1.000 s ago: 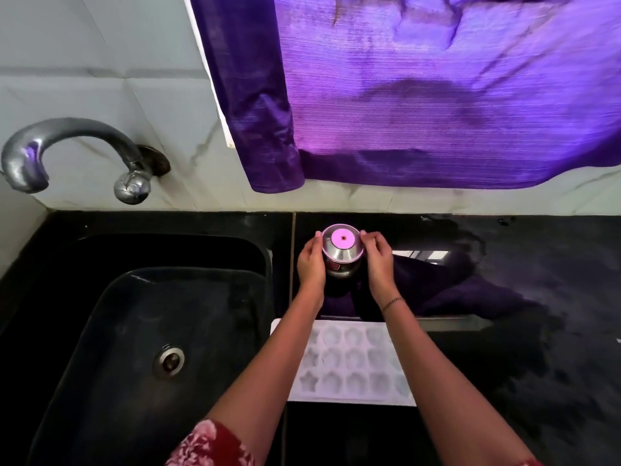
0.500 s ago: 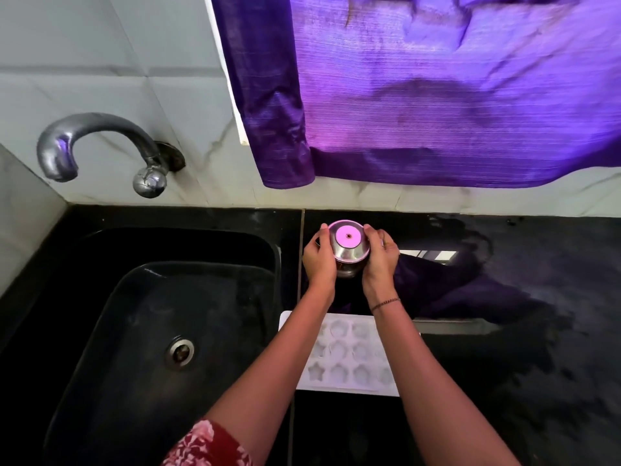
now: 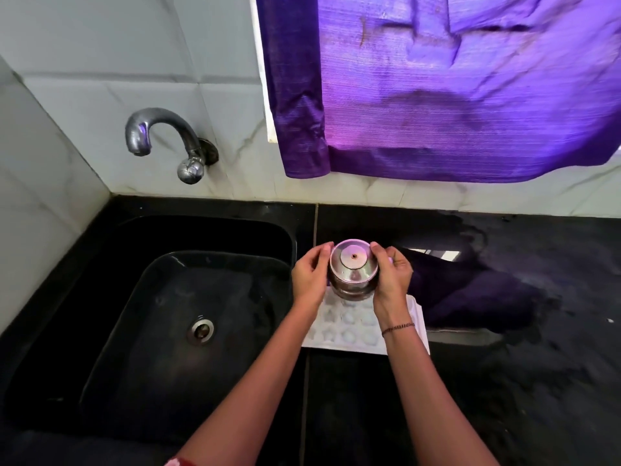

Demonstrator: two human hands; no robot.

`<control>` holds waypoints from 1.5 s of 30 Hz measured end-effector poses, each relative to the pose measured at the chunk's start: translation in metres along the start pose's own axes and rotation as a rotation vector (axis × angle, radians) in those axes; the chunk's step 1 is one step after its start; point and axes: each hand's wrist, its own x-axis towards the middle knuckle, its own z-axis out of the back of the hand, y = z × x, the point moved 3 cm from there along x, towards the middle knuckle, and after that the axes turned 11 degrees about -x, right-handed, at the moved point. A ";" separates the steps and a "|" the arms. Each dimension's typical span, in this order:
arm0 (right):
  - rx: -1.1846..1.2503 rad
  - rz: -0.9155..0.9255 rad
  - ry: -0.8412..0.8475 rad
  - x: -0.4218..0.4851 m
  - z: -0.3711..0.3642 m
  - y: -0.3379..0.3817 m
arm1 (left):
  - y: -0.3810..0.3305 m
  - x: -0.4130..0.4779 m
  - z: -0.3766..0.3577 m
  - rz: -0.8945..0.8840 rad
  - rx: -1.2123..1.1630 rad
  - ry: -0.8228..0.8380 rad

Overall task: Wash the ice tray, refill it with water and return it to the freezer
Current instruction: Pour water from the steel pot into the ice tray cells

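**A steel pot (image 3: 353,267) held over the ice tray (image 3: 349,331)**

The white ice tray lies on the black surface (image 3: 369,415), just right of the sink (image 3: 134,297). Above its far edge, left hand (image 3: 311,275) and right hand (image 3: 391,280) curl fingers round the steel pot.

**Purple overload in this kitchen**

That curtain (image 3: 453,95) is bright purple with fine horizontal ribbing and a darker blotch. The wall tiles (image 3: 100,79) are pale grey-white with marble veins. The sink (image 3: 151,331) and counter (image 3: 537,398) are black, counter kinda speckled. The ice tray (image 3: 353,331) is white, steel pot (image 3: 353,274) silvery with a pinkish sheen on top, tap (image 3: 158,121) dull silver. The sleeve (image 3: 179,462): red, white florals.
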 end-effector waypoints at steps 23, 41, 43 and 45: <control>-0.463 0.264 -0.009 -0.032 0.004 0.016 | 0.072 -0.034 0.078 -0.072 0.969 0.104; -0.590 0.422 0.020 -0.036 -0.004 0.030 | 0.079 -0.036 0.082 -0.001 0.785 0.079; -0.588 0.425 0.014 -0.036 -0.004 0.031 | 0.079 -0.036 0.082 0.004 0.791 0.081; -0.589 0.424 0.010 -0.037 -0.005 0.032 | 0.079 -0.036 0.082 -0.004 0.808 0.086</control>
